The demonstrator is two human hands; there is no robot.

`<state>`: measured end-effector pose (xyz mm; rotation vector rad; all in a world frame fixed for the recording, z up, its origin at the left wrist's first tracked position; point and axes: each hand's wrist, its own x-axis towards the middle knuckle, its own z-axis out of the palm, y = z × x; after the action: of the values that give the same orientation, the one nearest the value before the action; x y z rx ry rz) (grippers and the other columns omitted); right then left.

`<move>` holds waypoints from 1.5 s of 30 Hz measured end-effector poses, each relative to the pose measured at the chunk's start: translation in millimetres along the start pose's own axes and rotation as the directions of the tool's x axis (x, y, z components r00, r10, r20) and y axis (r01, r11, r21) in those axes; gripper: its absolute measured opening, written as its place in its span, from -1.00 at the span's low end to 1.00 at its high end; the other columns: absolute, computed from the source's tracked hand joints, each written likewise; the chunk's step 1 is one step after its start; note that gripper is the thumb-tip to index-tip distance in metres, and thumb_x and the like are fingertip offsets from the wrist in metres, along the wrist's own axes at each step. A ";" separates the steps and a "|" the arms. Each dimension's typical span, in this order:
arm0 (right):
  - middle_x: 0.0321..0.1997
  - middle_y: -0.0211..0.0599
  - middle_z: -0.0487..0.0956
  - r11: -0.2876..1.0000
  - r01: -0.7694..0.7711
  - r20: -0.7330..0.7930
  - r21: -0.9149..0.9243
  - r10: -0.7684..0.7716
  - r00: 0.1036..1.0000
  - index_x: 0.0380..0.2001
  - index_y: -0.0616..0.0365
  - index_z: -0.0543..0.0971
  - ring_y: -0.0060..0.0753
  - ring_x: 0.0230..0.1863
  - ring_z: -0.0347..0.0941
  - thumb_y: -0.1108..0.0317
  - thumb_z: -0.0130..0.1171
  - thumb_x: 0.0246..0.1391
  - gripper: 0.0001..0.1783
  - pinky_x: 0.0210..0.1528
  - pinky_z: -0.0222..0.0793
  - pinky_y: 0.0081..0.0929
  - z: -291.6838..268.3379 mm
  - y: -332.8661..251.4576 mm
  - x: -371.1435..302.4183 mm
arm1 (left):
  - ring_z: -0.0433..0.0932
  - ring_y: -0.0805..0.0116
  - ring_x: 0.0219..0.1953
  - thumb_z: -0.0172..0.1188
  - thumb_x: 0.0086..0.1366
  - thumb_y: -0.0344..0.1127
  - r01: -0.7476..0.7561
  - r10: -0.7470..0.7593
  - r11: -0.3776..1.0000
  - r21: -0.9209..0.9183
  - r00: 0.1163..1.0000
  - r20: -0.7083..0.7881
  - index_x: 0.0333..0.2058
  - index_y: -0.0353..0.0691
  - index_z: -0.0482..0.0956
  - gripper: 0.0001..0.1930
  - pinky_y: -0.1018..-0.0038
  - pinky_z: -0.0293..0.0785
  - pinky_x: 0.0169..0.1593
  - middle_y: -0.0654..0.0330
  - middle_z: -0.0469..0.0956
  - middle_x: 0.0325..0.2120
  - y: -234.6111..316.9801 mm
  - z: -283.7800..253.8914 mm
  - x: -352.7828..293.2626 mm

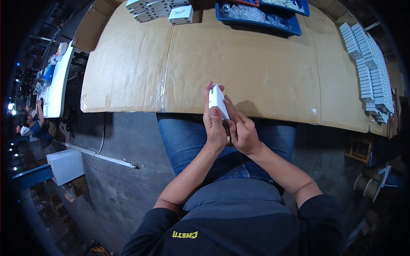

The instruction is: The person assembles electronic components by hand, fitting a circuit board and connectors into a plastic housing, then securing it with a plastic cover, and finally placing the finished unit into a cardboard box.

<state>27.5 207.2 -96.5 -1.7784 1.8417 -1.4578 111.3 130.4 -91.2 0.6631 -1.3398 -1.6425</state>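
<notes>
Left hand [217, 132] pinching white box [217, 101], thumb on its face; right hand [244, 133] up against its right side, can't tell if gripping. Cardboard-topped table [239, 64] just beyond. Box stack [149, 9] ahead-left, blue tray [245, 25] ahead, more boxes [369, 70] far right.

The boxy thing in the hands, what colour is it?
The boxy thing is white, with small dark marks; the head view shows it best.

The box [217, 101] I hold is white with small dark print. My jeans [176, 134] are blue, and my shirt [250, 234] is black with yellow lettering. The cardboard [239, 64] is plain tan, the tray [259, 29] blue, and the stacked boxes [372, 68] seem white with greyish bands, though blurred there.
</notes>
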 end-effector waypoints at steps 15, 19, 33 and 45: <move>0.36 0.36 0.39 0.997 0.072 -0.054 -0.035 -0.074 0.996 0.35 0.45 0.35 0.23 0.11 0.61 0.46 0.02 0.35 -0.46 0.03 0.64 -0.21 2.0 1.2 -2.1 | 0.30 0.19 0.32 -0.09 0.41 0.48 -0.012 0.013 0.999 -0.047 1.000 0.009 0.50 -0.30 -0.05 0.04 0.31 0.18 0.37 -0.06 0.32 0.27 -4.9 -4.2 -4.3; 0.36 0.37 0.38 0.998 0.058 -0.054 0.000 -0.058 0.997 0.35 0.45 0.34 0.26 0.15 0.58 0.49 0.02 0.32 -0.44 0.08 0.62 -0.19 2.0 2.2 -3.4 | 0.30 0.20 0.32 -0.10 0.41 0.48 -0.035 0.036 0.999 -0.022 0.999 0.019 0.50 -0.30 -0.06 0.04 0.32 0.19 0.36 -0.07 0.32 0.28 -5.0 -4.1 -4.4; 0.38 0.16 0.43 0.964 -0.114 -0.089 0.238 0.139 0.986 0.35 0.36 0.37 0.16 0.29 0.49 0.35 0.16 0.31 -0.40 0.25 0.48 -0.18 -8.7 -1.3 15.6 | 0.28 0.19 0.35 -0.15 0.55 0.26 0.113 -0.112 0.993 -0.021 0.992 0.055 0.53 -0.23 -0.08 -0.16 0.32 0.22 0.37 -0.13 0.26 0.34 12.2 0.3 6.9; 0.33 0.24 0.46 0.998 -0.022 -0.116 0.061 0.029 0.993 0.29 0.46 0.42 0.19 0.27 0.50 0.35 0.02 0.41 -0.50 0.27 0.46 -0.15 -4.0 -4.5 10.2 | 0.28 0.19 0.36 -0.20 0.53 0.33 -0.024 0.014 0.996 0.090 0.994 0.112 0.49 -0.33 0.00 -0.11 0.33 0.16 0.41 -0.07 0.33 0.29 -5.8 -4.5 3.7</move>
<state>24.9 201.6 -86.4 -1.6690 1.8466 -1.6221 111.7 125.1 -97.5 0.6177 -1.5039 -1.6315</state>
